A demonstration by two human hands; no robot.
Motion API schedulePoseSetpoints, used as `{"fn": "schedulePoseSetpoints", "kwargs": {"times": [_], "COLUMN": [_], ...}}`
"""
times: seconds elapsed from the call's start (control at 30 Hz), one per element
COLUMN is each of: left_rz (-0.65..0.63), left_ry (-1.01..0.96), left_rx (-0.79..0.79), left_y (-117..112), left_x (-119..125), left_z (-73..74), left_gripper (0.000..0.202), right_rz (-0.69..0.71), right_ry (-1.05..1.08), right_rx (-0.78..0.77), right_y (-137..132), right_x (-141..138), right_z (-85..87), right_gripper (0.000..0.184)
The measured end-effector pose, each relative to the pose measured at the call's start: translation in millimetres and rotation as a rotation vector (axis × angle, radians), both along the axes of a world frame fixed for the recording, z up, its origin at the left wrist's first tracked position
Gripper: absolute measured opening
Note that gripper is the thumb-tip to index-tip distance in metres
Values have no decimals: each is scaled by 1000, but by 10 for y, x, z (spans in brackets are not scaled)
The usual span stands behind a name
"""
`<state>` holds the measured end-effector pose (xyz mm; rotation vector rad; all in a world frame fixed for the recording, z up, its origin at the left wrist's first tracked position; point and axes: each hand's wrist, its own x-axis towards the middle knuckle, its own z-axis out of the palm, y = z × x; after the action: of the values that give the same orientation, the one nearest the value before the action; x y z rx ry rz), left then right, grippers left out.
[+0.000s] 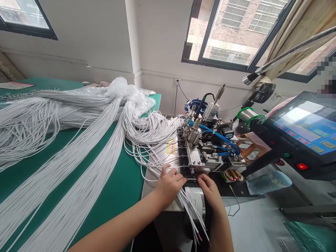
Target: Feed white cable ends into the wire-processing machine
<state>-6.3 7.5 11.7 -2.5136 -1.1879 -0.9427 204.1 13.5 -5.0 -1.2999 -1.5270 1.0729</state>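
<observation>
At the far left, a loose heap of pale cables lies across the green counter, and long straight bundles fan from it toward the lower left corner. Behind them, a crumpled clear plastic bag wraps the gathered part of the cables. Further right, looped cables spread up to the machine, some passing over a pale plate with a yellow label. The left hand is over this plate's front edge, its thumb and fingertips together on a white cable, which lies across the dark track at the front of the machine. Below that hand, a bunch of cable ends, some with red tips, hangs past a metal block; whether the palm also grips this bunch cannot be told. The machine stands just beyond the fingertips, with blue tubes curving over its metal parts. The right hand is just beside the track, thumb and forefinger pinched at the other end of the short visible length of white cable. Beyond it, to the right, are a green-rimmed spool, a black fan and a tilted control screen with a lit red switch.
</observation>
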Motion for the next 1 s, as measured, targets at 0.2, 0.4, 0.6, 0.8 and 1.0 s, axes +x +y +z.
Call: {"fn": "schedulePoseSetpoints", "kwargs": {"times": [0.2, 0.4, 0.6, 0.8, 1.0], "left_rz": [11, 55, 102, 112, 77], "left_ry": [-37, -71, -87, -181, -508], "left_rx": [2, -10, -86, -243, -315], "left_y": [-26, -103, -124, -103, -32], "left_x": [19, 12, -7, -23, -80], "left_z": [14, 61, 70, 122, 207], "left_gripper": [20, 21, 10, 39, 44], "right_rz": [-80, -131, -197, -414, 46], "right_ry": [259, 390, 277, -57, -281], "right_rx": [-183, -242, -147, 152, 530], "right_y": [15, 4, -86, -391, -524], "right_x": [-64, -108, -90, -66, -150], "right_z": [-51, -123, -154, 52, 405], "right_gripper": [41, 44, 44, 39, 27]}}
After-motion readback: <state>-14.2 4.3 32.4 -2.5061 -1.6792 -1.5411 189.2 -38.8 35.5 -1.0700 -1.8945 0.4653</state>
